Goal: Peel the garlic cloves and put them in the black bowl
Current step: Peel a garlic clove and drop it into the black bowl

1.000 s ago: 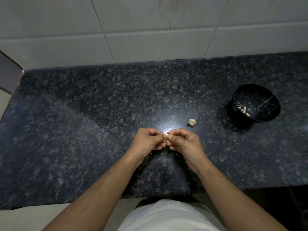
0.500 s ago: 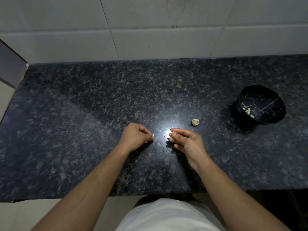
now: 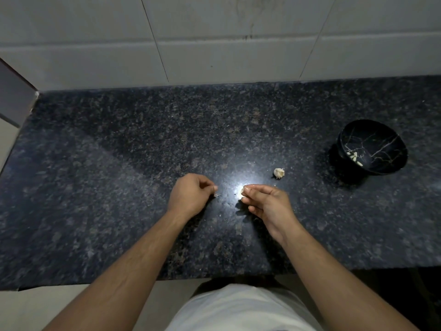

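right hand (image 3: pixel 265 201) pinches a clove (image 3: pixel 241 192) mid-tabletop; left hand (image 3: pixel 193 194) seemingly pinches a skin scrap (image 3: pixel 217 195). the slick clove could slip before reaching the black bowl (image 3: pixel 372 146) near the right edge.

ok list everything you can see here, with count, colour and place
black bowl: one, black with pale veins, right on the counter
peeled garlic cloves: a few, pale, inside the bowl
garlic piece: one, off-white, on the counter left of the bowl
garlic clove: one, pale, pinched in the right hand
skin scrap: one, brownish, at the left hand's fingertips
counter: one, dark speckled stone
wall tiles: white, behind the counter
left hand: curled, pinching the scrap
right hand: holding the clove
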